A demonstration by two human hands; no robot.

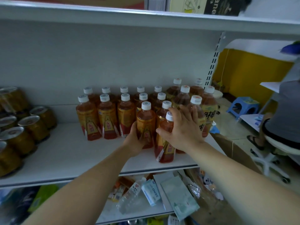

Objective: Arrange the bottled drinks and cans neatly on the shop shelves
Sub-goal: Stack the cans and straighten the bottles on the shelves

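Observation:
Several tea bottles with white caps and orange-red labels stand in rows on the white shelf [68, 153]. My left hand [134, 140] wraps the lower part of one front bottle [146, 120], which stands upright. My right hand [181, 129] grips the shoulder of another tea bottle [164, 150], the frontmost one, tilted slightly and close to the shelf's front edge. Taller tea bottles [207, 108] with yellow labels stand at the right end of the group. Golden cans [34, 125] with silver tops are packed at the shelf's left end.
A bare stretch of shelf lies between the cans and bottles. The shelf below holds a clear water bottle [129, 197], small boxes and packets. A cardboard box [233, 150] stands at right. A seated person [282, 120], a white chair base and a blue stool [243, 106] are further right.

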